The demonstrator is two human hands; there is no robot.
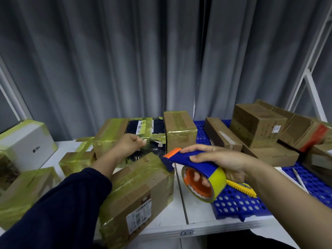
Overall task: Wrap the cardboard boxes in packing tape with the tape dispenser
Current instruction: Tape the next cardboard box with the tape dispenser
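A cardboard box (142,193) banded with yellowish tape lies tilted on the white table (197,218) in front of me. My right hand (224,160) grips the blue and orange tape dispenser (190,160), which carries a yellow tape roll (215,184). The dispenser's orange front end hovers at the box's far right corner. My left hand (130,142) is raised beyond the box with curled fingers and pinches a thin pale strip, apparently the tape end (143,140). Whether that strip runs back to the dispenser I cannot tell.
Several taped boxes (111,135) stand at the left and back, with a white box (27,141) far left. Plain cardboard boxes (256,124) are stacked on a blue perforated pallet (239,205) at right. A yellow utility knife (240,188) and a pen (300,178) lie on it.
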